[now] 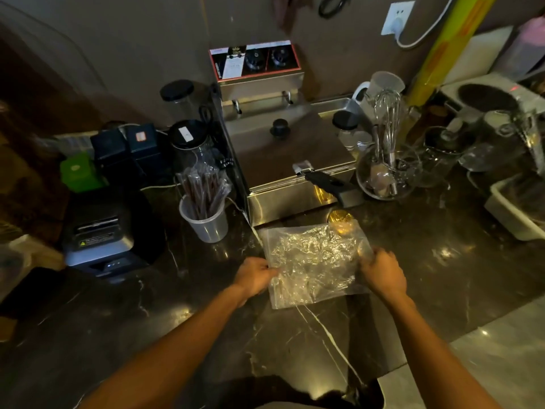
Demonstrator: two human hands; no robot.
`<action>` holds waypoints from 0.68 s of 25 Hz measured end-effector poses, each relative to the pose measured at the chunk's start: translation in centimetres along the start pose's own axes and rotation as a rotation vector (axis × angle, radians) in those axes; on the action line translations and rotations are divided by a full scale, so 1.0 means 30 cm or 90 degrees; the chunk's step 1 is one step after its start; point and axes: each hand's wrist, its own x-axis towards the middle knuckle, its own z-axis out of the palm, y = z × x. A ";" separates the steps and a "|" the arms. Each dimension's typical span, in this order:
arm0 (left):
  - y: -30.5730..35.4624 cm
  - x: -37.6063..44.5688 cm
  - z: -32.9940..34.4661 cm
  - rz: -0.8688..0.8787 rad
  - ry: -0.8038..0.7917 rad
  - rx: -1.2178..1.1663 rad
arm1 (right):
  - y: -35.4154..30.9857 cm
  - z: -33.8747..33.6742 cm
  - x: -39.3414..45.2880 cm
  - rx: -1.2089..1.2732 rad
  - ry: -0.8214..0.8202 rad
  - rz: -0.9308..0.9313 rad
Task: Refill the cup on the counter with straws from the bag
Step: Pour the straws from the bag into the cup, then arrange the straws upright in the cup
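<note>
While both my hands pinch flat, seemingly empty bag on worktop — left grip, right grip at edges — risk: leftward sweep toppling straw-filled cup nearby.

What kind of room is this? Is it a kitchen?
Probably a café or snack-shop kitchen counter. A steel deep fryer sits in the middle, a cup full of wrapped straws stands beside it, and a whisk stands among the utensils.

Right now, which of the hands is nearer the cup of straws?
Left. The left hand grips the bag's left edge, below and right of the cup. The right hand holds the bag's far edge, farther away.
</note>
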 end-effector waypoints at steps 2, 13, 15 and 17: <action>-0.011 0.007 -0.040 -0.007 0.013 0.000 | -0.040 0.017 -0.008 -0.050 -0.005 0.006; -0.037 -0.031 -0.384 0.031 0.422 -0.307 | -0.463 0.154 -0.072 -0.055 -0.237 -0.333; -0.024 -0.031 -0.424 0.032 0.429 -0.317 | -0.567 0.188 -0.106 0.019 -0.271 -0.337; -0.012 -0.014 -0.458 0.032 0.421 -0.327 | -0.682 0.218 -0.135 0.129 -0.279 -0.295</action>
